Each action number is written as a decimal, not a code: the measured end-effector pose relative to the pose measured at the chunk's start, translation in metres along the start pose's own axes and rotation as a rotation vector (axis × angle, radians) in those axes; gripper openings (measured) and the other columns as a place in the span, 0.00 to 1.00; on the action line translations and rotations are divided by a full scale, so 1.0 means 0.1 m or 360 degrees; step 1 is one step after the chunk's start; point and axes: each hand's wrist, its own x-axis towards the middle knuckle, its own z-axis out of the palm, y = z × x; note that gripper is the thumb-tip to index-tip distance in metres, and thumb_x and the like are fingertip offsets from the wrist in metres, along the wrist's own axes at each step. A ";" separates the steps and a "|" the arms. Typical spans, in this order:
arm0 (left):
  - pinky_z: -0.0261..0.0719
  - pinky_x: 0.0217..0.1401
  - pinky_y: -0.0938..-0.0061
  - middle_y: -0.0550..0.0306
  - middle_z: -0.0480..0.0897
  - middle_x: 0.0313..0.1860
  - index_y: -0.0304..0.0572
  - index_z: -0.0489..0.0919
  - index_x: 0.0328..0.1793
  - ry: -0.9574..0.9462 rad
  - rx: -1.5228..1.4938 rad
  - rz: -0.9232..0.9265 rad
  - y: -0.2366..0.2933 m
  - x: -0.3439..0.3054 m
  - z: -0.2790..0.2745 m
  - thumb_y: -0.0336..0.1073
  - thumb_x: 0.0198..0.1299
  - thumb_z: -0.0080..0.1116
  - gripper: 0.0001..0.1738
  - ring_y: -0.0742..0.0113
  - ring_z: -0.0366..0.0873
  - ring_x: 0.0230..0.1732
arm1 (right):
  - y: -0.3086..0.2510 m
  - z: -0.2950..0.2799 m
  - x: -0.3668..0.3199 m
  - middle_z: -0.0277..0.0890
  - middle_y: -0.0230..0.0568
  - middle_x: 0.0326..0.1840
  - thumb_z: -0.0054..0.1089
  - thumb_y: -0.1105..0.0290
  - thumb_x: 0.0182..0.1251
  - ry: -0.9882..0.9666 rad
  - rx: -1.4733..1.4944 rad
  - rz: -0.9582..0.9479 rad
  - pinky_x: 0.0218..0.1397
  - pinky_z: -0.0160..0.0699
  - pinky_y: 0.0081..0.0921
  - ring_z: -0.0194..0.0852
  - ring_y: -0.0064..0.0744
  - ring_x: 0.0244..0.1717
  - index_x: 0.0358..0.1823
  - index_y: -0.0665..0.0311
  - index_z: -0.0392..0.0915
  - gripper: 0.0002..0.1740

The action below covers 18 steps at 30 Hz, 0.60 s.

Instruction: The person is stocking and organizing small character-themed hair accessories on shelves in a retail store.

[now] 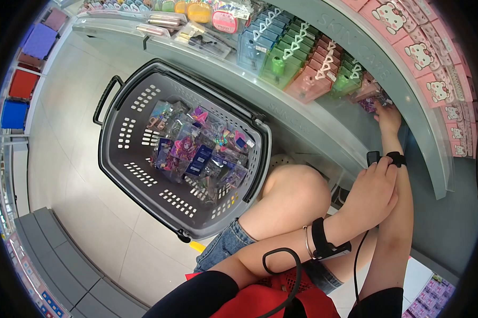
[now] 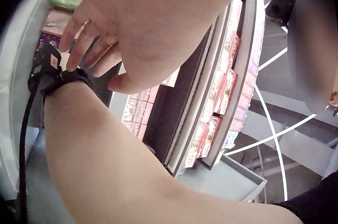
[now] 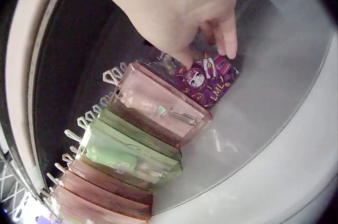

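Note:
My right hand (image 1: 388, 121) reaches onto the grey shelf at upper right in the head view. In the right wrist view, the thumb and fingers of that hand hold the top of a purple packet (image 3: 203, 80) printed with a cartoon girl and the letters LML. The packet stands against a clear pink pouch (image 3: 163, 105), first in a row of pouches. My left hand (image 1: 367, 193) lies across the right forearm, fingertips near the black wrist strap (image 1: 395, 159). Its fingers are loosely spread in the left wrist view, with nothing in them.
A grey shopping basket (image 1: 138, 185) with several purple and clear packets stands on the floor beside my knee. Green pouches (image 1: 289, 61) and blue pouches (image 1: 255, 45) line the curved shelf. Pink cat-print boxes (image 1: 424, 55) fill the rack at right. A black cable (image 1: 297, 275) hangs between my arms.

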 end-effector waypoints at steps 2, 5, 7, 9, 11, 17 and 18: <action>0.74 0.51 0.57 0.40 0.71 0.53 0.26 0.69 0.53 0.0028 0.0003 0.0015 0.00 0.00 0.01 0.31 0.55 0.53 0.21 0.46 0.75 0.48 | 0.03 0.03 0.04 0.80 0.45 0.43 0.67 0.59 0.59 0.0092 0.0042 -0.0066 0.26 0.81 0.21 0.79 0.28 0.29 0.58 0.73 0.70 0.32; 0.74 0.50 0.57 0.40 0.71 0.52 0.26 0.69 0.51 0.0029 -0.0006 0.0013 0.00 0.00 0.02 0.31 0.55 0.53 0.19 0.45 0.75 0.47 | 0.10 0.03 0.12 0.79 0.44 0.41 0.66 0.61 0.61 0.0067 0.0064 -0.0093 0.28 0.81 0.21 0.79 0.27 0.31 0.59 0.71 0.70 0.29; 0.74 0.50 0.57 0.39 0.71 0.52 0.27 0.69 0.50 0.0041 0.0005 0.0009 0.01 0.00 0.02 0.31 0.55 0.53 0.18 0.44 0.76 0.46 | 0.12 0.03 0.16 0.79 0.44 0.41 0.66 0.62 0.61 0.0048 0.0056 -0.0044 0.30 0.81 0.21 0.79 0.26 0.32 0.58 0.71 0.71 0.28; 0.74 0.49 0.57 0.39 0.71 0.51 0.27 0.69 0.49 0.0034 -0.0032 0.0001 0.01 0.01 0.01 0.31 0.55 0.53 0.17 0.44 0.76 0.45 | 0.10 0.03 0.16 0.79 0.44 0.41 0.65 0.63 0.62 0.0028 0.0046 0.0005 0.31 0.82 0.21 0.79 0.26 0.33 0.58 0.71 0.71 0.27; 0.74 0.49 0.57 0.39 0.71 0.51 0.26 0.69 0.48 0.0025 -0.0068 -0.0008 0.01 0.01 0.01 0.31 0.55 0.53 0.17 0.44 0.76 0.45 | 0.08 0.03 0.16 0.78 0.45 0.41 0.66 0.65 0.61 0.0034 0.0111 0.0027 0.33 0.83 0.21 0.79 0.26 0.34 0.55 0.71 0.72 0.25; 0.74 0.48 0.56 0.39 0.71 0.50 0.26 0.69 0.48 0.0013 -0.0082 -0.0001 0.01 0.00 0.02 0.31 0.55 0.53 0.17 0.44 0.75 0.44 | 0.14 0.01 0.28 0.76 0.45 0.44 0.67 0.68 0.60 -0.0042 0.0257 0.0090 0.35 0.84 0.20 0.79 0.29 0.37 0.51 0.74 0.72 0.23; 0.74 0.48 0.57 0.40 0.71 0.50 0.26 0.69 0.48 0.0025 -0.0072 0.0003 0.01 0.00 0.03 0.31 0.55 0.53 0.17 0.45 0.75 0.44 | 0.12 0.01 0.25 0.76 0.45 0.44 0.67 0.68 0.60 -0.0043 0.0256 0.0091 0.35 0.84 0.20 0.79 0.29 0.37 0.51 0.74 0.72 0.23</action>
